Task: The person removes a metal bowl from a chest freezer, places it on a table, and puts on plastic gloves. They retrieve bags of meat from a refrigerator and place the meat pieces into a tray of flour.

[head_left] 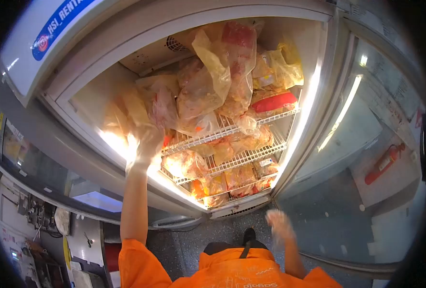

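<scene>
My left hand (146, 144), in a clear glove, reaches into the lit display fridge at the left end of its top shelf (222, 132). It is at the lower edge of a plastic bag (126, 110); glare and the bag hide its fingertips. More plastic bags of raw meat (198, 91) are piled beside it. Packed bags (186, 164) also lie on the shelves below. My right hand (279, 223), gloved too, hangs low outside the fridge near its bottom edge, away from the bags. Its fingers are blurred.
The glass door (318, 192) stands open on the right, with a red fire extinguisher (385, 164) visible beyond it. The fridge's bright left frame runs beside my left forearm. Metal equipment (42, 211) stands at the lower left.
</scene>
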Demonstrator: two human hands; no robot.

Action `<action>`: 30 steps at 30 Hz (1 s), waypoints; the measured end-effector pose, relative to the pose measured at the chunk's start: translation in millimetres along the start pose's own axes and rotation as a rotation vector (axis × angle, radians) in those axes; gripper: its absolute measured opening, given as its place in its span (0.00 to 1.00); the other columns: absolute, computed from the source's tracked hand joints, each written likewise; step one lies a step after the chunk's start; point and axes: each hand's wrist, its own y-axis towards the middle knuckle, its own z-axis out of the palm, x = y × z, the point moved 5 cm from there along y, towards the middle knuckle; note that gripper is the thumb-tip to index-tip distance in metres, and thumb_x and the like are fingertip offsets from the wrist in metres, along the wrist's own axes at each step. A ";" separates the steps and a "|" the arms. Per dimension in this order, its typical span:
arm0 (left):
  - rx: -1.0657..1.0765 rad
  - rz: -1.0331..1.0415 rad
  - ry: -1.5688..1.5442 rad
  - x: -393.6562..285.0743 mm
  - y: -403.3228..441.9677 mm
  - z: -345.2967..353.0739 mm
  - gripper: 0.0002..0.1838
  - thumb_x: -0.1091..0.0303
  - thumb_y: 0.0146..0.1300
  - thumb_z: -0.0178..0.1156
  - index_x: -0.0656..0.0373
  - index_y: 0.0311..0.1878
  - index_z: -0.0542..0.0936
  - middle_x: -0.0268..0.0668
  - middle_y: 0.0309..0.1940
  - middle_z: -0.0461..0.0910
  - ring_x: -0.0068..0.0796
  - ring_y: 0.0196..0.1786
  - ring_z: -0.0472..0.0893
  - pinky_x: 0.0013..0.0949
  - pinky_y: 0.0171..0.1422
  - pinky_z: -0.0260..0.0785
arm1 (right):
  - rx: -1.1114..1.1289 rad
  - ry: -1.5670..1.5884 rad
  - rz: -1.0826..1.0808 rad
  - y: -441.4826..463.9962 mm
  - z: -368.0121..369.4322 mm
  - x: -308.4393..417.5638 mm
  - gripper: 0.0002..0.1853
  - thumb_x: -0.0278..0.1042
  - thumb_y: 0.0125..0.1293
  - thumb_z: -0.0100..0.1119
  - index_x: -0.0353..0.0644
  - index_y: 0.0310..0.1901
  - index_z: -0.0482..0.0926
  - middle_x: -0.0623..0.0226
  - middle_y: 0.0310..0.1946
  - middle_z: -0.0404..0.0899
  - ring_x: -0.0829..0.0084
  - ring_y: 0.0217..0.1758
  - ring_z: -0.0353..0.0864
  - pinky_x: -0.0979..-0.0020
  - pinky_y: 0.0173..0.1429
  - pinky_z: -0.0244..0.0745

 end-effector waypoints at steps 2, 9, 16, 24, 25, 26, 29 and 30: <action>-0.159 -0.008 -0.266 7.2 1.7 15.6 0.16 0.62 0.71 0.49 0.61 0.54 0.77 0.48 0.49 0.77 0.50 0.55 0.74 0.53 0.61 0.61 | -0.351 0.091 -0.223 36.7 -116.5 29.7 0.17 0.30 0.69 0.51 0.47 0.57 0.77 0.58 0.56 0.78 0.62 0.60 0.76 0.63 0.64 0.72; -0.781 -0.003 -0.479 -59.0 -53.8 -73.9 0.30 0.45 0.63 0.58 0.54 0.62 0.76 0.41 0.56 0.79 0.41 0.61 0.75 0.50 0.73 0.50 | -0.642 0.837 -0.202 75.0 -405.6 143.3 0.17 0.32 0.68 0.62 0.43 0.57 0.79 0.63 0.46 0.84 0.72 0.49 0.82 0.69 0.54 0.81; -0.031 -0.144 -0.730 -58.9 29.3 -48.4 0.21 0.57 0.68 0.54 0.58 0.58 0.78 0.45 0.54 0.78 0.40 0.60 0.75 0.46 0.68 0.61 | -0.597 0.858 -0.503 103.0 -380.5 157.4 0.07 0.27 0.69 0.59 0.40 0.47 0.80 0.65 0.36 0.83 0.79 0.39 0.79 0.73 0.43 0.77; -1.040 -0.266 -0.891 24.1 4.6 -63.6 0.18 0.58 0.73 0.49 0.58 0.56 0.77 0.44 0.40 0.83 0.41 0.40 0.83 0.44 0.46 0.77 | -0.519 0.899 -0.340 106.1 -370.6 140.2 0.09 0.29 0.66 0.62 0.38 0.46 0.82 0.66 0.35 0.81 0.80 0.40 0.79 0.74 0.47 0.75; -1.045 -0.350 -0.937 20.0 0.3 -63.1 0.18 0.57 0.72 0.51 0.58 0.57 0.77 0.45 0.41 0.83 0.43 0.40 0.83 0.44 0.49 0.76 | -0.522 0.857 -0.353 107.0 -369.0 139.5 0.09 0.30 0.66 0.62 0.38 0.46 0.82 0.66 0.35 0.82 0.80 0.40 0.79 0.74 0.47 0.75; -1.041 -0.346 -0.937 11.4 -0.4 -63.1 0.18 0.57 0.72 0.51 0.58 0.57 0.77 0.45 0.41 0.83 0.43 0.40 0.83 0.44 0.49 0.76 | -0.523 0.860 -0.348 107.5 -367.0 138.4 0.09 0.30 0.66 0.62 0.38 0.46 0.82 0.66 0.35 0.82 0.80 0.40 0.79 0.74 0.47 0.75; -0.967 -0.191 -0.888 -29.1 -3.0 -66.4 0.17 0.57 0.71 0.52 0.57 0.55 0.77 0.41 0.39 0.82 0.40 0.42 0.82 0.44 0.54 0.73 | -0.504 0.906 -0.300 108.2 -357.0 138.6 0.07 0.26 0.66 0.63 0.37 0.45 0.83 0.74 0.36 0.81 0.84 0.43 0.76 0.76 0.47 0.74; -0.932 -0.122 -0.846 -44.1 -4.9 -69.1 0.16 0.58 0.71 0.52 0.57 0.54 0.77 0.39 0.38 0.82 0.39 0.43 0.82 0.43 0.55 0.73 | -0.466 1.068 -0.281 107.5 -350.4 138.5 0.07 0.26 0.66 0.62 0.37 0.45 0.83 0.74 0.37 0.81 0.84 0.42 0.76 0.76 0.47 0.74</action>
